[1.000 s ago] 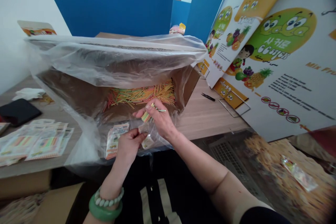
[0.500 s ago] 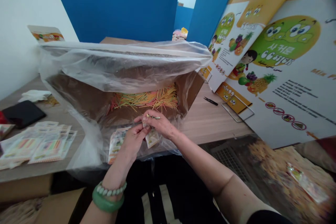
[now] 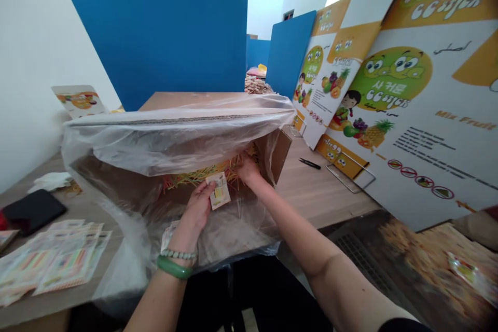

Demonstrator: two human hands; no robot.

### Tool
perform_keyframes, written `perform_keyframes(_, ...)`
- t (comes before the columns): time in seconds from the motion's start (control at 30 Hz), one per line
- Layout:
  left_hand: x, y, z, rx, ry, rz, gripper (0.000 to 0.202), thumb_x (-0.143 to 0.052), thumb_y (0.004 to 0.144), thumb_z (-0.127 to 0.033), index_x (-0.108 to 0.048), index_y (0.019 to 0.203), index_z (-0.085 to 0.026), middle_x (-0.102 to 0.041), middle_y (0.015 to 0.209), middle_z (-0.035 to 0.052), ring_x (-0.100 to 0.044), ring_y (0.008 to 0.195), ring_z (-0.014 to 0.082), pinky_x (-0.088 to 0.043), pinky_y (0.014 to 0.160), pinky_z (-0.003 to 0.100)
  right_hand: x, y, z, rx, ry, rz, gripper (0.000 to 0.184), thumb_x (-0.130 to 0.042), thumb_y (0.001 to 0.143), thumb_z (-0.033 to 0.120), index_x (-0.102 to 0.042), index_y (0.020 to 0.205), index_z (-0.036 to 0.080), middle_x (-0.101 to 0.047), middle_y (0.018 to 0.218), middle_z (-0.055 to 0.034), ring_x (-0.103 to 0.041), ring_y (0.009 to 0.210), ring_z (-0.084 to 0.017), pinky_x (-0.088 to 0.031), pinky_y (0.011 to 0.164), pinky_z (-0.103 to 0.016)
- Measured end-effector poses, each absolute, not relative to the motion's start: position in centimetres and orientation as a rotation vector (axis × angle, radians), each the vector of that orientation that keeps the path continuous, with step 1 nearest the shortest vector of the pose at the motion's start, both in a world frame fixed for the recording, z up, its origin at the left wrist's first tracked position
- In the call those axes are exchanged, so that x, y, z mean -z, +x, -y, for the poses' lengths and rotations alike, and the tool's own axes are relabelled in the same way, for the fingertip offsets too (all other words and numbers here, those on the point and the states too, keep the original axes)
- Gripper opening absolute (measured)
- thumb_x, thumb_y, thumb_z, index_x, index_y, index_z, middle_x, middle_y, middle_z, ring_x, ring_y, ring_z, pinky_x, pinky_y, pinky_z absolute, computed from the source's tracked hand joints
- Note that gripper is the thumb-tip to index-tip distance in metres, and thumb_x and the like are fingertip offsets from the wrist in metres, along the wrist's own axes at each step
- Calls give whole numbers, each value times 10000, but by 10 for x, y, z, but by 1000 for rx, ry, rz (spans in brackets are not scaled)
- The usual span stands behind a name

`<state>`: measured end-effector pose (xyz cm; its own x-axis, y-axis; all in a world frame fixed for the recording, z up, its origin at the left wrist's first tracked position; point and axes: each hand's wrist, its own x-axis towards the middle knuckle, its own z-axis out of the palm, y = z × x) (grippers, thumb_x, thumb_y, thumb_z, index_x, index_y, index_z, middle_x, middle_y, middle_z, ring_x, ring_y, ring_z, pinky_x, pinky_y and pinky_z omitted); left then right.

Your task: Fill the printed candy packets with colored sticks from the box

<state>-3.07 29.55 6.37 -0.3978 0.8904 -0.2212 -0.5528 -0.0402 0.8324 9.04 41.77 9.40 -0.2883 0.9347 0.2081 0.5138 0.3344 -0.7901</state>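
My left hand [image 3: 198, 205] pinches a small printed packet [image 3: 220, 192] between thumb and fingers, its front turned up. In the open carton lies a heap of thin coloured candy sticks [image 3: 198, 176], mostly yellow, green and orange. My right hand [image 3: 248, 168] reaches into the right side of that heap; its fingertips are buried or blurred, so its grip is unclear. Under my left wrist, more packets [image 3: 168, 236] rest on the clear plastic liner [image 3: 241, 228] and are partly covered by my arm.
Several flat packets [image 3: 70, 257] lie on the table at left, near a black device [image 3: 35, 211] and a white tissue [image 3: 52, 181]. Black tweezers [image 3: 310, 163] lie right of the carton [image 3: 280, 155]. Large printed boards [image 3: 420, 129] stand at right; a blue partition [image 3: 155, 36] rises behind.
My right hand has moved from the packet forward into the candy sticks. My left hand has lifted the packet slightly forward, and the view has tilted up.
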Motion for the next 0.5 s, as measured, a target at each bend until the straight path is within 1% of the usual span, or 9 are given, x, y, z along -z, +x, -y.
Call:
perform_keyframes(0.03,-64,-31,-292,-1678,446,-1097,505,-898,525,-326,-681,943,-143,-756,851,86,-724,848,262,-577,790,370,-92,95,-412,-793,-1254,1914,445,-580,753,96,-633,1187,176,-672,1138,-99,-616,1073,-235,-465,938,-331)
perform_keyframes(0.1,-67,-30,-284,-1687,477,-1076,509,-895,541,-346,-686,958,-144,-758,897,89,-719,867,255,-574,813,376,-89,100,-394,-884,-1111,1905,305,-551,783,121,-666,1055,196,-682,1071,-62,-613,1018,-199,-462,913,-299)
perform_keyframes(0.17,-71,-28,-276,-1720,521,-1060,510,-892,552,-374,-699,965,-145,-757,947,92,-709,892,246,-563,841,375,-83,102,-373,-1101,-906,1925,121,-550,812,205,-656,869,191,-672,899,-25,-603,872,-169,-465,819,-269)
perform_keyframes(0.2,-73,-26,-272,-1735,543,-1056,505,-886,564,-388,-708,972,-147,-756,971,93,-703,906,242,-555,854,374,-81,103,-363,-1216,-837,1930,97,-561,807,250,-628,780,186,-640,798,-7,-579,784,-156,-454,758,-258)
perform_keyframes(0.27,-77,-21,-262,-1752,597,-1067,474,-864,603,-398,-729,985,-151,-751,1005,96,-689,923,233,-539,863,364,-75,103,-344,-1367,-785,1901,156,-583,768,304,-564,672,183,-553,671,21,-507,668,-133,-410,672,-244)
perform_keyframes(0.33,-80,-17,-249,-1768,663,-1118,394,-843,631,-362,-756,954,-153,-748,992,92,-673,916,216,-521,866,344,-71,104,-327,-1406,-781,1847,182,-589,742,327,-533,644,184,-505,641,30,-458,640,-123,-376,647,-243)
perform_keyframes(0.37,-81,-16,-241,-1783,696,-1161,329,-833,637,-334,-769,906,-154,-745,956,85,-665,898,206,-512,863,332,-69,104,-320,-1417,-764,1832,189,-592,737,338,-531,645,184,-502,646,30,-452,645,-124,-371,651,-245)
perform_keyframes(0.43,-82,-17,-226,-1827,757,-1269,185,-811,640,-283,-774,776,-163,-723,865,64,-643,852,186,-499,838,306,-66,103,-305,-1452,-699,1853,202,-604,739,357,-542,654,185,-513,665,23,-459,670,-132,-374,676,-255)
perform_keyframes(0.5,-82,-20,-210,-1864,822,-1379,99,-777,660,-268,-764,696,-177,-693,830,51,-625,835,179,-490,813,295,-62,99,-292,-1519,-626,1888,187,-621,741,362,-586,696,184,-547,700,13,-484,703,-146,-388,704,-270)
